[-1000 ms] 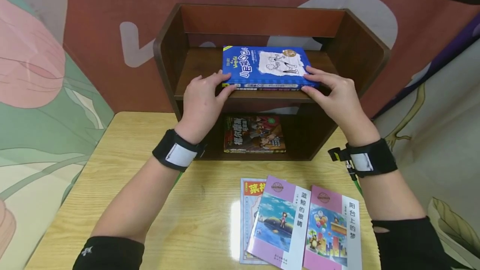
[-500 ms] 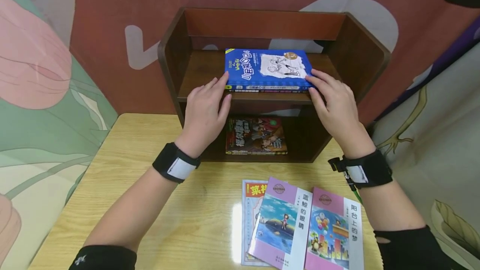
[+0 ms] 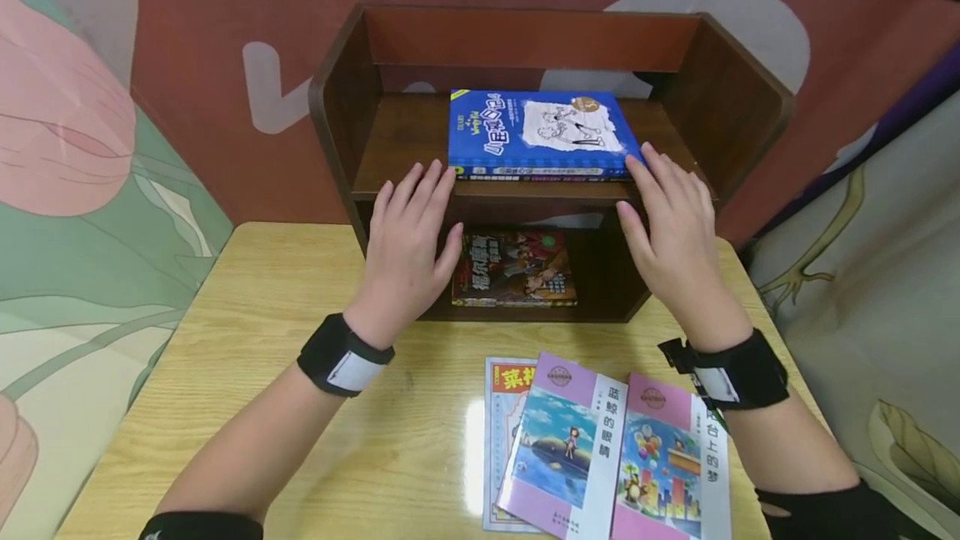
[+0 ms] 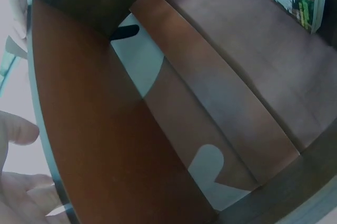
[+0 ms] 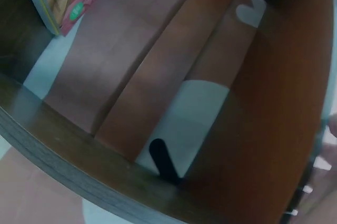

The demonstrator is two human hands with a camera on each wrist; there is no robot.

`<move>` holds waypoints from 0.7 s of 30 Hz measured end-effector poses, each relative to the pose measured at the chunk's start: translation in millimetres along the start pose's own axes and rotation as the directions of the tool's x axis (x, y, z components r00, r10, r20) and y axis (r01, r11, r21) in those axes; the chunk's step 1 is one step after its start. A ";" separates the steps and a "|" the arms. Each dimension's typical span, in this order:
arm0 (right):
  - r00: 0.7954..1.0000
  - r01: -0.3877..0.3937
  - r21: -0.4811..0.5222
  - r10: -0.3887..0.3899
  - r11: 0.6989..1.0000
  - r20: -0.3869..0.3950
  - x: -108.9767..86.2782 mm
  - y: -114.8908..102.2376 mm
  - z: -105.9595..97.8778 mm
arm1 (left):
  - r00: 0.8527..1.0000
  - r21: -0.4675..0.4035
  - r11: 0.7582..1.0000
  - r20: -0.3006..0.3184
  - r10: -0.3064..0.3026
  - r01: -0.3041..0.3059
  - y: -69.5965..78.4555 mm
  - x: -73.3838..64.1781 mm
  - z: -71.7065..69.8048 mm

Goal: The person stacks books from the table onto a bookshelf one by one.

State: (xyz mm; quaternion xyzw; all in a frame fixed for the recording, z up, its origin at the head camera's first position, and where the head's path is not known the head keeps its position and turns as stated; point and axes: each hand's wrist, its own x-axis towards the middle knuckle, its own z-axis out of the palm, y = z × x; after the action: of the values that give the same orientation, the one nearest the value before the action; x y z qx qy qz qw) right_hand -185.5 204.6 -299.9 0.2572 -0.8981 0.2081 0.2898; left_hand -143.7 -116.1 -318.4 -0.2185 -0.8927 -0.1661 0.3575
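Observation:
A blue comic book [image 3: 540,132] lies flat on top of another book [image 3: 555,178] on the upper shelf of a brown wooden bookshelf [image 3: 746,98]. My left hand [image 3: 405,240], fingers straight, is at the shelf's front edge by the stack's left corner. By the right front corner is my right hand [image 3: 675,232], its fingers extended and thumb apart; whether the fingertips touch the books I cannot tell. Neither hand grips anything. Parts of the left fingers [image 4: 18,129] and right fingers [image 5: 329,153] show at the edges of the wrist views.
Several books with a dark cover [image 3: 517,269] lie on the lower shelf. In front, on the wooden table [image 3: 375,457], a whale picture book [image 3: 558,440] overlaps a light blue book [image 3: 498,440], beside a balloon-cover book [image 3: 660,465]. A printed curtain hangs behind.
Both hands have let go of the blue book's front corners and moved slightly down and outward, fingers straightening. The stack stays on the upper shelf.

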 end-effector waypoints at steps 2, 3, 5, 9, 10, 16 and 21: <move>1.000 0.022 0.005 -0.021 1.000 -0.022 -8.8 -5.2 -0.5 | 1.000 0.015 1.000 0.021 0.017 -0.017 1.2 -6.5 -1.3; 0.999 0.035 0.010 -0.034 0.999 -0.033 -13.8 -8.1 -0.7 | 0.999 0.018 1.000 0.030 0.023 -0.024 1.8 -9.9 -1.8; 0.995 0.078 0.027 -0.076 0.997 -0.062 -24.1 -14.5 0.2 | 0.998 0.014 0.999 0.043 0.037 -0.038 2.7 -17.6 -2.0; 0.987 0.155 0.068 -0.151 0.986 -0.059 -48.5 -27.5 7.3 | 0.996 -0.033 0.997 0.039 0.076 -0.075 8.4 -36.2 0.6; 0.986 0.164 0.075 -0.162 0.984 -0.039 -55.4 -30.4 10.2 | 0.995 -0.048 0.995 0.043 0.089 -0.087 10.4 -41.8 2.5; 0.970 0.113 0.086 -0.129 0.990 0.209 -98.0 -43.4 29.0 | 0.948 -0.107 0.989 0.289 0.133 -0.106 30.5 -80.0 25.5; 0.899 0.038 0.055 -0.059 0.998 0.434 -125.8 -54.9 41.1 | 0.783 -0.118 0.989 0.606 0.143 -0.089 48.6 -109.1 48.5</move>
State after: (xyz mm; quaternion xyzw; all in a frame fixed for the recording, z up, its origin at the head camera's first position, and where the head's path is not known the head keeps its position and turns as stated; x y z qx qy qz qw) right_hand -82.5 183.3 -397.1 0.3259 -0.9285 0.1582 0.0809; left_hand -75.6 -82.5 -422.6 -0.3296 -0.9374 -0.1009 0.0494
